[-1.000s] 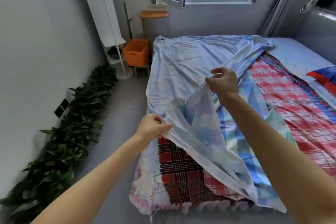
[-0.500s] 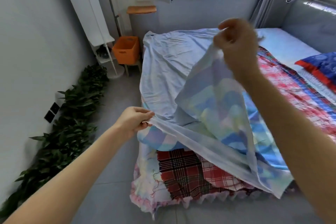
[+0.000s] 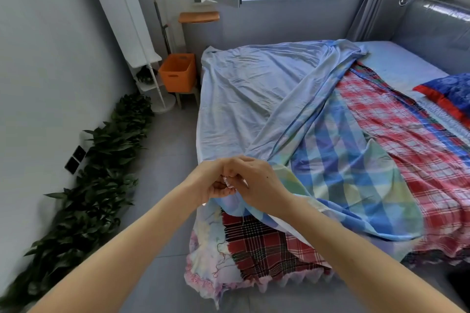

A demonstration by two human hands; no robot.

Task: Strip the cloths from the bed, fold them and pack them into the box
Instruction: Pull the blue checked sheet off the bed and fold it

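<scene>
A light blue sheet with a blue, green and yellow check on its other face (image 3: 338, 160) lies folded over diagonally on the bed. My left hand (image 3: 208, 180) and my right hand (image 3: 254, 183) meet at the bed's near left corner, and both pinch the sheet's corners together there. Under the sheet lie a red and white plaid cloth (image 3: 407, 134) and a dark red plaid cloth (image 3: 256, 244). An orange box (image 3: 178, 72) stands on a stool at the bed's far left corner.
A row of green plants (image 3: 101, 160) lines the left wall. A white rack (image 3: 142, 58) stands beside the orange box. A blue and red pillow (image 3: 450, 94) lies at the right, next to the grey headboard (image 3: 437, 30). Grey floor runs between plants and bed.
My right hand was raised high with a corner of the sheet; it has come down and left to meet my left hand. The sheet now lies folded over on the bed.
</scene>
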